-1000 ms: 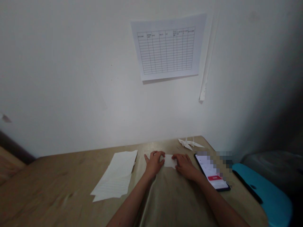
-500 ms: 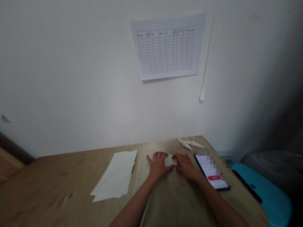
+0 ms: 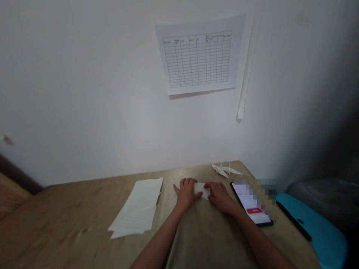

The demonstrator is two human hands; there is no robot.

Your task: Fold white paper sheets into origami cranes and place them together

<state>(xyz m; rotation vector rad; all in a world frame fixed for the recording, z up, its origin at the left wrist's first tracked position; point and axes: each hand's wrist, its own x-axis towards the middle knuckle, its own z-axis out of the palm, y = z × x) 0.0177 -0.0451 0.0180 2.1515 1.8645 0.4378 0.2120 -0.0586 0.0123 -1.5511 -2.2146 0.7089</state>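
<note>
Brown desk (image 3: 78,209), white wall (image 3: 98,93): left hand (image 3: 185,193) and right hand (image 3: 220,195), thumbs spread from fingers, touch small paper (image 3: 202,189). Probably light, easily torn; hold its edges.

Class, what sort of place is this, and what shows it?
Perhaps an indoor work corner: a table with white papers on it stands close against a wall, where a printed grid sheet hangs.

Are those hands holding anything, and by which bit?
The small white paper: left hand at its left edge, right hand at its right. Whether they pinch or just press it, I can't tell.
</note>
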